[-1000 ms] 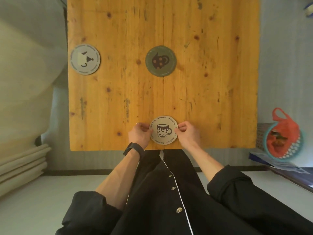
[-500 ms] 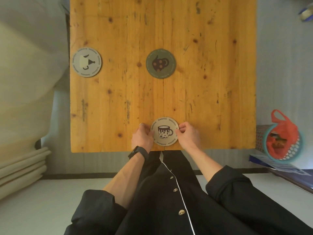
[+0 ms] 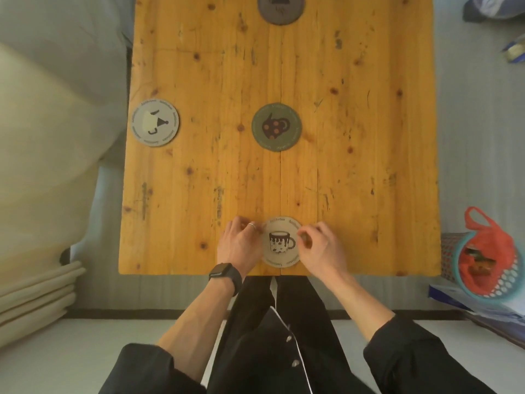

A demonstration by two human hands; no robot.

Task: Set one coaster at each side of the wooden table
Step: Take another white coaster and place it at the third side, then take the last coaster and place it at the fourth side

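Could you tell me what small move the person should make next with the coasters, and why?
Probably let go of the mug coaster and have the right hand reach for the green coaster in the middle. Coasters already lie at the near edge, the left edge and the far edge of the wooden table, while its right side holds none.

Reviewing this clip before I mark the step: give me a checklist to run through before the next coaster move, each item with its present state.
1. Beige round coaster with mug print flat near the wooden table's near edge: ok.
2. Left hand and right hand clear of it: not ok, both at its rim.
3. Grey round coaster at left edge: ok.
4. Dark grey round coaster at far side: cannot tell, cropped.
5. Right side covered: not ok; green round coaster sits mid-table.
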